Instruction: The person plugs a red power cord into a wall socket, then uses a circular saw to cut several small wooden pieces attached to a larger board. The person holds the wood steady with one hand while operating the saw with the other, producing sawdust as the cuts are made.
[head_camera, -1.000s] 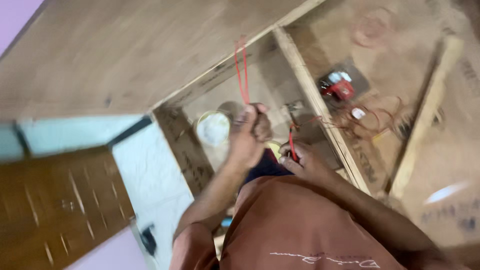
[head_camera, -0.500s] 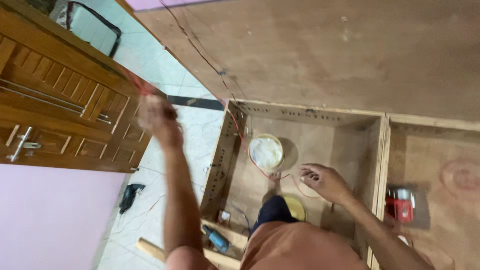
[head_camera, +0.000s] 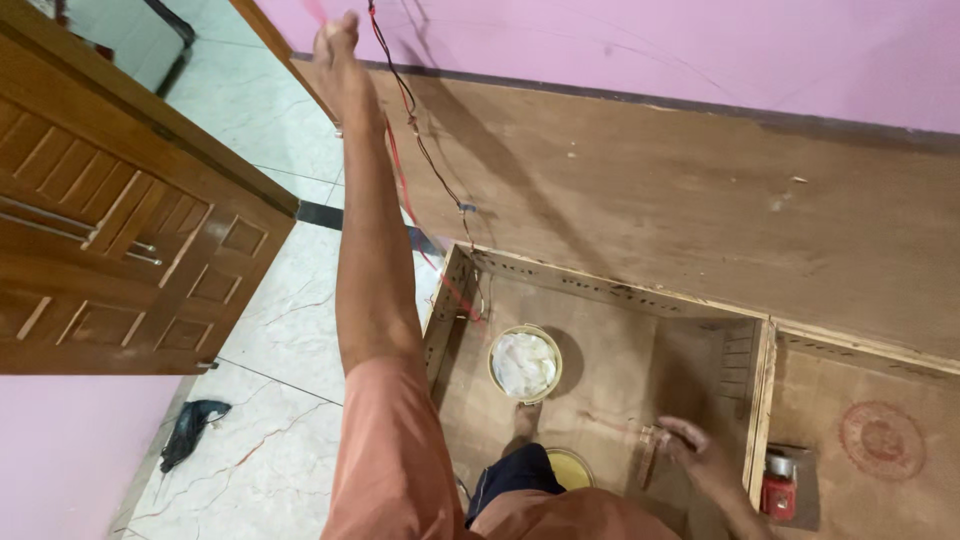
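Two hands work apart: the left hand (head_camera: 335, 45), raised at eleven o'clock, seems to pinch the red and black wires (head_camera: 400, 95), which run lengthwise down toward the wooden box frame (head_camera: 610, 290). Blurred at five o'clock, the right hand (head_camera: 690, 450) is loosely curled, perhaps empty. One white-filled bowl (head_camera: 524, 363) sits between; one red can (head_camera: 778, 485) right.

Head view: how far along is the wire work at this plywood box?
Done: the plywood box frame stands assembled, and red and black wires run along its back panel. In hand: the left hand is raised high at the wires; the blurred right hand is low inside the box. Left: the wires hang loose, unfastened.
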